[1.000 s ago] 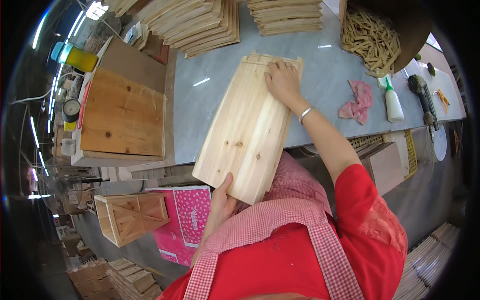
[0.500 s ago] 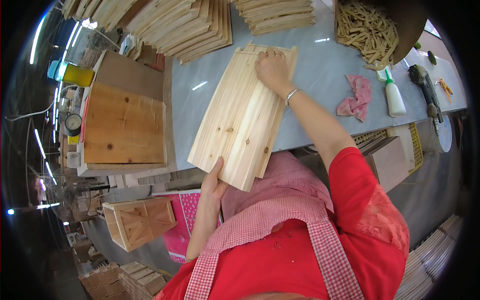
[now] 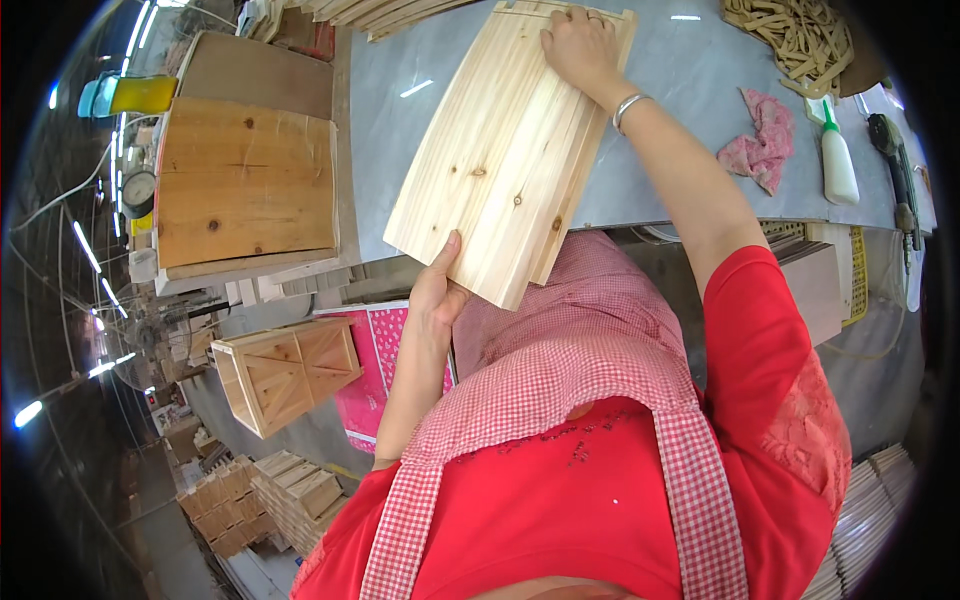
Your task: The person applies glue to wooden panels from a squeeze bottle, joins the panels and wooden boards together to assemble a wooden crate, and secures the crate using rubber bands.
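A pale wooden panel (image 3: pixel 490 160) with several dark knots and stepped long edges lies aslant over the near edge of the grey tabletop. My left hand (image 3: pixel 440 285) grips its near end, thumb on the upper face and the other fingers hidden beneath. At the far end my right hand (image 3: pixel 582 48) lies on the panel close to its right corner, fingers bent over toward the end edge. A silver bangle circles that wrist. The fingertips of the right hand are only partly visible.
Right of the panel lie a pink cloth (image 3: pixel 762 142), a white glue bottle (image 3: pixel 838 165) with a green nozzle and a dark air tool (image 3: pixel 893 160). Wood strips (image 3: pixel 790 40) are heaped behind. A wooden box (image 3: pixel 245 180) stands left; stacked boards (image 3: pixel 400 18) line the back.
The whole view has shifted, so the table and its things sit higher in the picture. Both hands keep their places on the wooden panel.
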A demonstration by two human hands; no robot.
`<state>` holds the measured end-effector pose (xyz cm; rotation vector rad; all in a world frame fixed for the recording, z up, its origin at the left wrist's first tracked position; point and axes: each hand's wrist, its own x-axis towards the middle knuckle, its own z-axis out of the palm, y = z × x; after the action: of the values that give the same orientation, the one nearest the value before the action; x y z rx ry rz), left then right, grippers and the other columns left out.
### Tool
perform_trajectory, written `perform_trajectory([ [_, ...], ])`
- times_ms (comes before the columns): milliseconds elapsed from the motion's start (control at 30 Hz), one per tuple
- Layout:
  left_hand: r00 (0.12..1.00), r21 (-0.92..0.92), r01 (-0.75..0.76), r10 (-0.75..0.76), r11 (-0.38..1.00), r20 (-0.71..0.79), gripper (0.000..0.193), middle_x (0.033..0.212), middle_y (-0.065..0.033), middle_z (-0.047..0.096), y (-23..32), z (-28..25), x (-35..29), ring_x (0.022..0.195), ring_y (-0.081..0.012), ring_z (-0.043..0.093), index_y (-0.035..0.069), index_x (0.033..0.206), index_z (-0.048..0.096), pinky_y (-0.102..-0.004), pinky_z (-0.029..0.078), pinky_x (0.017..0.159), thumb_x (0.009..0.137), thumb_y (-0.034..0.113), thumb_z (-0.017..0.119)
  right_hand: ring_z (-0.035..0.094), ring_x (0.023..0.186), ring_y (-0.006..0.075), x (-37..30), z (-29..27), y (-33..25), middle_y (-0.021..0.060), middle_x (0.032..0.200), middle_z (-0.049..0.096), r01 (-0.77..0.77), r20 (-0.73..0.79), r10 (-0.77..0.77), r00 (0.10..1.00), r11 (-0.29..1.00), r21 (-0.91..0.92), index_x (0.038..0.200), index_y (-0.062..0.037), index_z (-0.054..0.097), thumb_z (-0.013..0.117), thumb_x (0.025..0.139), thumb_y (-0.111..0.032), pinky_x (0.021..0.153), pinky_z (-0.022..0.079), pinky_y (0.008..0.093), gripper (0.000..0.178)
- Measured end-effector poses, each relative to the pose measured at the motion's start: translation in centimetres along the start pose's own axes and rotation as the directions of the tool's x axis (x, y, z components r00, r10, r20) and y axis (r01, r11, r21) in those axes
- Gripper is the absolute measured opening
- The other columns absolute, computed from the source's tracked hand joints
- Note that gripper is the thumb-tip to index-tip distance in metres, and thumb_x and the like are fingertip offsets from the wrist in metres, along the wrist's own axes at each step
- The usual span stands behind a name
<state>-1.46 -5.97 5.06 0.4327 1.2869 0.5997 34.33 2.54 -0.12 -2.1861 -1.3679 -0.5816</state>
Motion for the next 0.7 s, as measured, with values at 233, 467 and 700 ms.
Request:
perform_trajectory([
  [233, 0.98, -0.039, -0.036, 0.042, 0.999, 0.193, 0.06, 0.141, -0.0089, 0.052, -0.7, -0.2, 0.8, 0.126, -0.0274, 0.052, 0.007, 0.143, 0.041, -0.0422, 0.045, 0.107, 0.09, 0.013, 0.069, 0.05, 0.119, 0.0425, -0.7, 1.2, -0.1, 0.0254, 0.128, 0.055, 0.126, -0.027, -0.123, 0.992, 0.973, 0.195, 0.106, 0.0021, 0.066, 0.051, 0.082, -0.006, 0.11, 0.03, 0.0515, 0.029],
  [467, 0.774, 0.756, -0.413, 0.242, -0.507, 0.585, 0.028, 0.08, -0.0128, 0.069, 19.1, -3.4, -2.2, 0.072, -0.0229, 0.067, 0.004, 0.09, 0.07, -0.0382, 0.053, 0.068, 0.09, 0.032, 0.064, 0.047, 0.123, 0.0421, -0.9, -3.2, -2.9, 0.025, 0.128, 0.055, 0.116, 0.024, -0.131, 0.991, 0.943, 0.313, 0.112, 0.0029, 0.064, 0.054, 0.082, -0.006, 0.11, 0.029, 0.0528, 0.032],
  [700, -0.617, 0.381, -0.113, 0.365, -0.918, 0.697, 0.037, 0.116, -0.0212, 0.06, 44.8, 23.8, -9.7, 0.103, -0.0394, 0.06, 0.004, 0.118, 0.054, -0.0453, 0.049, 0.088, 0.081, 0.001, 0.054, 0.047, 0.124, 0.0424, -0.7, -3.5, -2.2, 0.0244, 0.128, 0.055, 0.112, 0.045, -0.133, 0.99, 0.944, 0.311, 0.113, 0.0032, 0.064, 0.054, 0.086, -0.009, 0.111, 0.029, 0.0522, 0.031],
])
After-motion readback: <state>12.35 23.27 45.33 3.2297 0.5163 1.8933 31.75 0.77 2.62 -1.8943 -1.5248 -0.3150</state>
